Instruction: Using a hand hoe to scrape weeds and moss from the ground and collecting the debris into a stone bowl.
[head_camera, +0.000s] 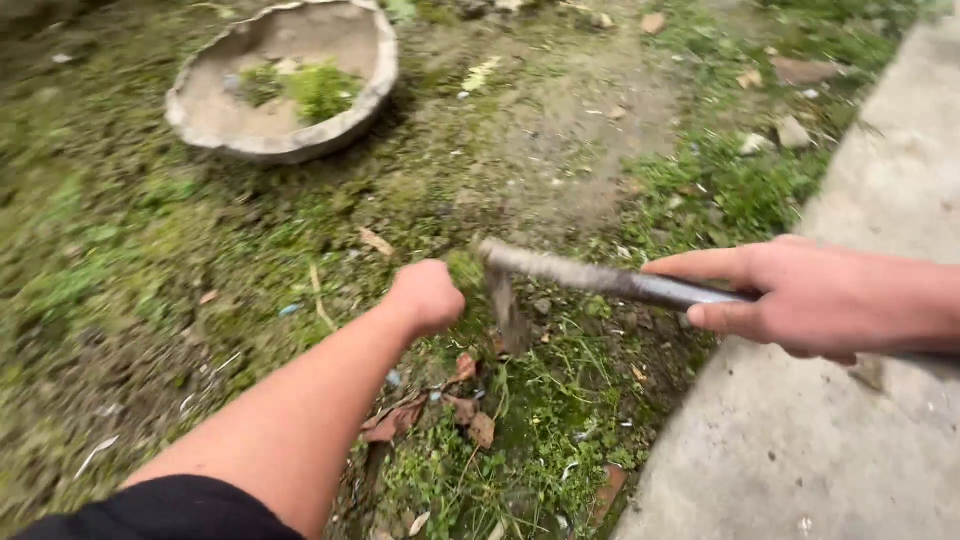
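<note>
Right hand (800, 300) fisted round hoe handle (620, 283), left hand (428, 293) clenched on weeds (465, 268) beside hoe blade (505, 305), cracked basin (283, 80) well beyond.

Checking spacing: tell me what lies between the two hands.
In the head view, the tool's soiled head and a green weed tuft lie between left hand and right hand.

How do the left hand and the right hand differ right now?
The left hand is closed into a fist on a tuft of green weeds low over the ground; the right hand is wrapped round the dark handle of a soil-caked hoe-like tool, over the grey concrete slab. The left hand points away from the camera; the right reaches in from the right edge. Both are bare and in a closed grip.
</note>
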